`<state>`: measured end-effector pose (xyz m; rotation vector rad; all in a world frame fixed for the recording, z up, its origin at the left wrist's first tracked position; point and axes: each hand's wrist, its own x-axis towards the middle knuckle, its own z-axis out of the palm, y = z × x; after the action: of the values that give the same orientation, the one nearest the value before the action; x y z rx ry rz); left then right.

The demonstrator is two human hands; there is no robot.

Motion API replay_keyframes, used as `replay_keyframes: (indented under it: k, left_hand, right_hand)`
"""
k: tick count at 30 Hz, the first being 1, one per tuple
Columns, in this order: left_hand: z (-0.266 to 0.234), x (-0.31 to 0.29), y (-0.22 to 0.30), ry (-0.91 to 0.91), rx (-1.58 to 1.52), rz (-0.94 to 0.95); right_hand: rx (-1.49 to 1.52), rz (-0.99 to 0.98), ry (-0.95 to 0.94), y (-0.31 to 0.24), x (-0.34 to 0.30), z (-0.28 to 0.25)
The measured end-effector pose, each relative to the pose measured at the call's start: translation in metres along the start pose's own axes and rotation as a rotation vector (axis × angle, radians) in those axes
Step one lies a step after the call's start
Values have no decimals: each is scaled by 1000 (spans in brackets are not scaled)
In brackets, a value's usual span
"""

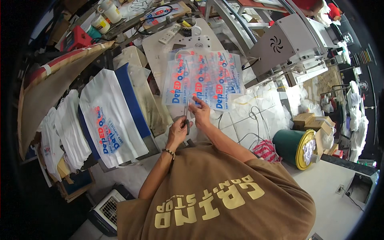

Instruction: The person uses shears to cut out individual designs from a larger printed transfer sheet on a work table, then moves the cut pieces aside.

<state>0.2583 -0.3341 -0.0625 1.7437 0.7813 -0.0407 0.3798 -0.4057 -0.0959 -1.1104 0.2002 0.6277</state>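
My left hand (177, 131), with a beaded bracelet at the wrist, is closed around the black handles of a pair of scissors (187, 125). The blades point away from me and lie against the near edge of a clear plastic sheet printed in blue and red (175, 82). Just right of the blades, my right hand (202, 115) pinches that same edge between thumb and fingers. Several printed columns show across the sheet, which spreads over the near part of a white work table (154, 48). Whether the blades have cut into the plastic, I cannot tell.
On the left, a white printed bag (112, 140) lies on a blue board (134, 96), beside stacked white bags (72, 128). A power strip (169, 34) and a mug (191, 28) stand at the table's back. A grey machine (276, 44) and a green drum (286, 142) are right.
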Motion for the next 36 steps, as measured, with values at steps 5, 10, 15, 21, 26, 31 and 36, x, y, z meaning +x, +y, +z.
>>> replay_keyframes:
  k: [5,10,15,21,26,31,36]
  left_hand:
    - [-4,-1,14,-92,19,-170]
    - [-4,-1,19,-77,-47,-151]
    - [-2,9,23,-58,-26,-114]
    - [-1,20,23,-69,-79,-136]
    - [5,27,23,-23,-115,-87]
    - [3,32,34,-107,-40,-94]
    - [10,35,36,-104,-124,-89]
  right_hand:
    - [-14,0,30,0,1,-2]
    - [-163,-73,-63,-4,-2,-5]
    - [-186,-143,-46,-2,-4,-6]
    - [-258,-120,-116,-12,-18,-9]
    - [-256,-140,-121,-15,-13,-15]
    - [-295,-172,-157,-17,-13,-24]
    - [-258,-132,-146,-21,-14,-28]
